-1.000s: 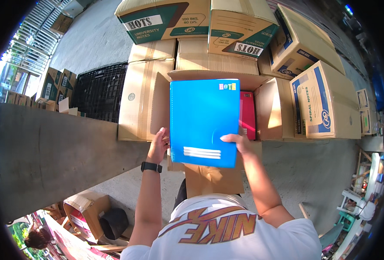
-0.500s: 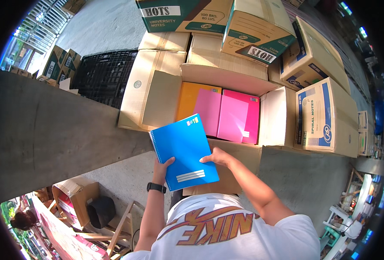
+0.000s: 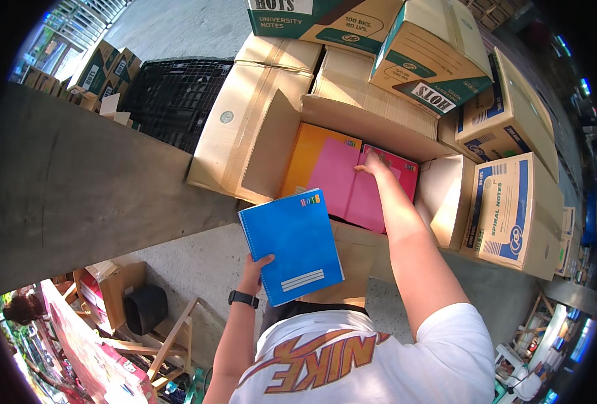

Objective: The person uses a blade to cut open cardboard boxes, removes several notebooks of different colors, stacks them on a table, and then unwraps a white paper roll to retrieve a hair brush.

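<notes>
Bright daylight; edges bent (dark-rimmed)

And here's the held notebook [image 3: 292,246] in the left hand [image 3: 253,271], between the person [image 3: 366,337] and the open carton [image 3: 372,123]; the right hand [image 3: 374,163] is inside, over inner notebooks [image 3: 303,153] lying side by side! Behind, closed cartons [image 3: 372,84] with upper boxes [image 3: 440,64] on them; to the right, another carton [image 3: 504,212]; back left, the pallet [image 3: 177,97].

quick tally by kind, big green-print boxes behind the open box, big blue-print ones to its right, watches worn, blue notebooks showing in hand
Green-print boxes: 2
Blue-print boxes: 2
Black watch: 1
Blue notebook in the left hand: 1
Total: 6
</notes>
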Demonstrator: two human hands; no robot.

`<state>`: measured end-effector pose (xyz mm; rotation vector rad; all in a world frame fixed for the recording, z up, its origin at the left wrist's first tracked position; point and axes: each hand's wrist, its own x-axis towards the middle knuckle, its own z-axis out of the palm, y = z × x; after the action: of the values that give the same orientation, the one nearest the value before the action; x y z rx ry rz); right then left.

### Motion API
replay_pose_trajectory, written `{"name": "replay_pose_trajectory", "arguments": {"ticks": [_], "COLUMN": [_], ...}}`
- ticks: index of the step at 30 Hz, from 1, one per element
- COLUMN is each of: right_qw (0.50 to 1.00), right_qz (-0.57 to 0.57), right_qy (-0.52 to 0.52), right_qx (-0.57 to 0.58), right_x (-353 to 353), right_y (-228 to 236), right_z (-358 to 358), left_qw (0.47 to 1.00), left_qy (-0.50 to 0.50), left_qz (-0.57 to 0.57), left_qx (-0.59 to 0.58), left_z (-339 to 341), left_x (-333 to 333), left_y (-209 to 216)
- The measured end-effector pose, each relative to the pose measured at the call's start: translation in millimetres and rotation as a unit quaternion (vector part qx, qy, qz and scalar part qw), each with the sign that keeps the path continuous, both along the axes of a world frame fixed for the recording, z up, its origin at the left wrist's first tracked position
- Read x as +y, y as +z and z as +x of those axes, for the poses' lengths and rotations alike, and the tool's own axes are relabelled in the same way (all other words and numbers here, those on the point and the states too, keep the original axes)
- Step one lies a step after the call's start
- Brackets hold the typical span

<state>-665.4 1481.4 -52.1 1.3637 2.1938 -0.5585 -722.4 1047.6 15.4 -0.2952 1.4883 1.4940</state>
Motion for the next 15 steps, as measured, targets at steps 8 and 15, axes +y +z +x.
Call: {"name": "replay_pose_trajectory", "arguments": {"ticks": [8, 15], "right_qw": [0.989, 0.954], "right_qz": [0.083, 0.122], "right_qy": [0.058, 0.102], "right_qx": [0.107, 0.253], "right_x": [-5.0, 5.4], "right_y": [-26.3, -38.4], "right_z": [22.0, 14.5], "left_qw": [0.993, 0.994], "left_qy": [0.046, 0.061], "left_qz": [0.028, 0.046], "left_qx": [-0.102, -0.081], "left_z": [16.2, 36.9], "left_x": [-8.3, -19.8], "left_y": [-2.4, 0.9]}}
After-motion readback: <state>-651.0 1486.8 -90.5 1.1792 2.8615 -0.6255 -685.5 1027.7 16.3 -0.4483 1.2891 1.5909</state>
